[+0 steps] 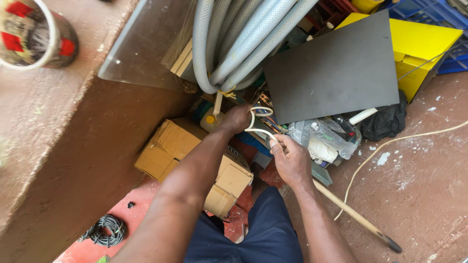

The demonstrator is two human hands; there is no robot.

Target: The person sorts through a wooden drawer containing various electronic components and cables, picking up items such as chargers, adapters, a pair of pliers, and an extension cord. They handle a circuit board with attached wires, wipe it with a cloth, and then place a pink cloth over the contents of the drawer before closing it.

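Note:
A thin cream cable (257, 127) is looped between both of my hands at the centre of the view. My left hand (237, 118) grips the loop's upper end, just below a coil of thick grey hose (234, 44). My right hand (290, 158) pinches the cable's lower part, close to a crumpled clear plastic bag (321, 139). The cable's long tail (390, 143) trails off over the reddish floor to the right. Where the cable ends under the clutter is hidden.
A dark flat board (336, 68) leans over yellow panels (419, 44). Taped cardboard boxes (185, 156) sit below my left arm beside a concrete ledge (63, 141) with a paint tin (34, 31). A wooden stick (356, 216) and a black wire coil (107, 230) lie on the floor.

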